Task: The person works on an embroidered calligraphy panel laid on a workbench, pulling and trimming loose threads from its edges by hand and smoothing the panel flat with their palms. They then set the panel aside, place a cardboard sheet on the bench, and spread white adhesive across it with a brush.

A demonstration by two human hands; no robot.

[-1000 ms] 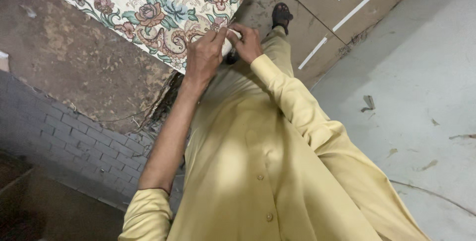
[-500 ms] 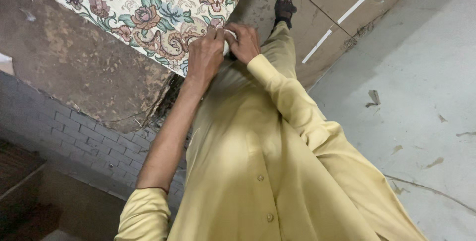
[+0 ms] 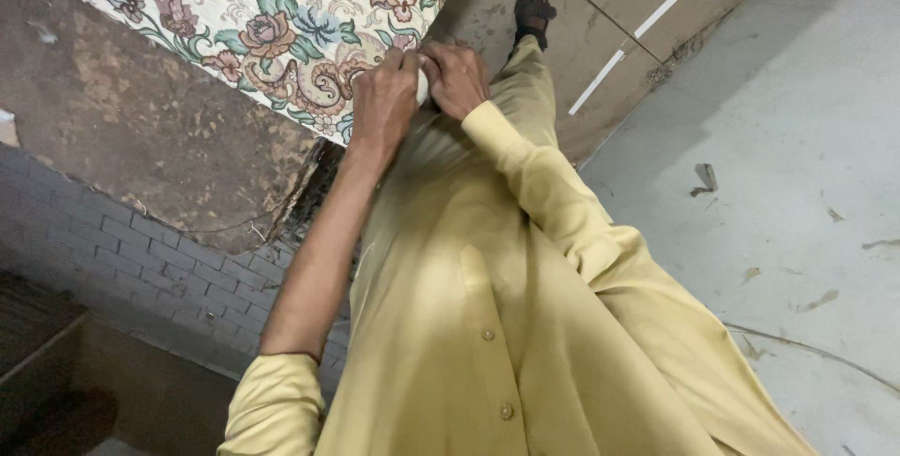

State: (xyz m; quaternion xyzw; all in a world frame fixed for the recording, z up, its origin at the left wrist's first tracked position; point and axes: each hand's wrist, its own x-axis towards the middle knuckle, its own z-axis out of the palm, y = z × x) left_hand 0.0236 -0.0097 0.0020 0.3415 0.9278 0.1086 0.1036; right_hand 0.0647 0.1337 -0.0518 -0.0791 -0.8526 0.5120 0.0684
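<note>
Grey floor lies right; floral cloth (image 3: 281, 25) far left. Your left hand (image 3: 384, 100) and right hand (image 3: 457, 76) stay clamped together on a small white thing (image 3: 423, 86), barely shifted.

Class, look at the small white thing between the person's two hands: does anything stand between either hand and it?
Nothing visible does. The left hand and the right hand close directly on the small white thing at the edge of the floral cloth. Most of it is hidden by the fingers.

Floral cloth (image 3: 281, 34) — woven, matt; slab (image 3: 141, 128) beneath rough, stained; yellow tunic (image 3: 506, 306) smooth cotton-like; floor (image 3: 797, 137) dull concrete.
</note>
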